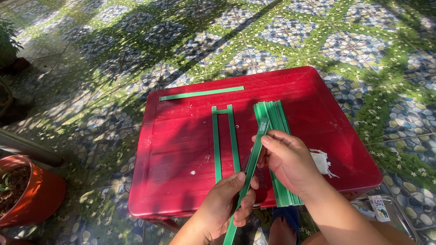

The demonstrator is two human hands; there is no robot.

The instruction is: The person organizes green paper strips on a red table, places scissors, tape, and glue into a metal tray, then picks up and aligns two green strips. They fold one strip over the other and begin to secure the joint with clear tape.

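At the far left edge we see a leafy plant (pixel 7 34), and nearer, a terracotta pot (pixel 27 193) of soil on the patterned tile floor (pixel 136 41). A red plastic table (pixel 181 149) fills the middle. On it, toward the far side, lies one green strip (pixel 201 93) set crosswise. Nearer, two strips joined by a short piece at their far ends form a narrow frame (pixel 225 140). Our left hand (pixel 225 206) is closed around the near part of a long strip (pixel 250 172), thumb pressed on top. This held strip slants up and away to the right, above the table. Our right hand (pixel 290 161) pinches it higher up between thumb and fingers. Beneath that hand lies a stack (pixel 271 113) of green strips, running near to far. Just right of the hand sits a white scrap (pixel 323 162).
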